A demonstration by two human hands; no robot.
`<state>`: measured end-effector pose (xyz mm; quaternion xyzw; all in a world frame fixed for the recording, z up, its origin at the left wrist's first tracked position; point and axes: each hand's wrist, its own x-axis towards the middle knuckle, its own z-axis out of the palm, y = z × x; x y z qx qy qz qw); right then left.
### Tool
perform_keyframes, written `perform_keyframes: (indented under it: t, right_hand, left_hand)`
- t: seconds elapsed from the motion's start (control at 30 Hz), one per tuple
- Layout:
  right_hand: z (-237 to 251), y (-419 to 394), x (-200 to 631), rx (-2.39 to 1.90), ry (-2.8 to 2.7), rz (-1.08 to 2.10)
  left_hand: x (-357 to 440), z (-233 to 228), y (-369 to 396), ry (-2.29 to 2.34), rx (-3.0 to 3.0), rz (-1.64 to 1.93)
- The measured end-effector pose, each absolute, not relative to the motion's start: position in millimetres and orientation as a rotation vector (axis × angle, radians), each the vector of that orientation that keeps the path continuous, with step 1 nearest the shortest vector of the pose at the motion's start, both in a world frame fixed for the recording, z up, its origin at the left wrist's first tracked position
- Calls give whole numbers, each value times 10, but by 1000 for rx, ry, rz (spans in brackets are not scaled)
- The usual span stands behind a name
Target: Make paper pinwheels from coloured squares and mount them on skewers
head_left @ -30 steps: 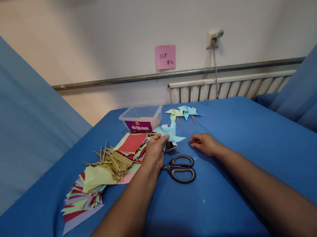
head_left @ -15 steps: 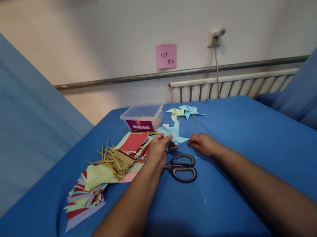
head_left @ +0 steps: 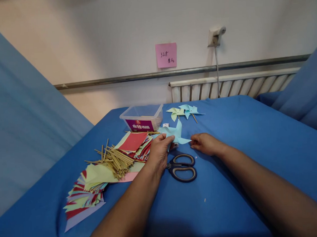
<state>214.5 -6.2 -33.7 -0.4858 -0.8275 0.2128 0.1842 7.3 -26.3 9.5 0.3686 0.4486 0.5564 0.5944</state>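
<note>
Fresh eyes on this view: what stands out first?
Probably the light-blue paper pinwheel pinched in the left hand over the blue tablecloth. Next, the dark-handled scissors lying between the forearms, then the pink note on the wall above the metal rail.

A pink note [head_left: 166, 55] hangs above a metal rail [head_left: 145, 76], a radiator [head_left: 233, 77] below

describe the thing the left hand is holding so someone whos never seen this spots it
On the blue-covered table, find the dark scissors; the left hand is beyond and left of their handles. It grips a light-blue paper pinwheel, one tip pointing toward the right hand. Unlike the green pinwheel and other blue pinwheel near the far edge, this one is in a hand.
</note>
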Motion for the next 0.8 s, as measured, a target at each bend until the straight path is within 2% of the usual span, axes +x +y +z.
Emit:
perform_keyframes:
  t: [0.47,0.67,0.8]
  right_hand:
    - [-347,-82,2192,-1367,-2295,601]
    - [-350,-71,2196,-1366,-2051,624]
    - [-197,-218,2042,-1298,-1697,598]
  left_hand:
    - [76,74,-263,1065,930,1315]
    - [78,48,-248,1138,1045,1378]
    - [89,38,-263,1175,1141,1407]
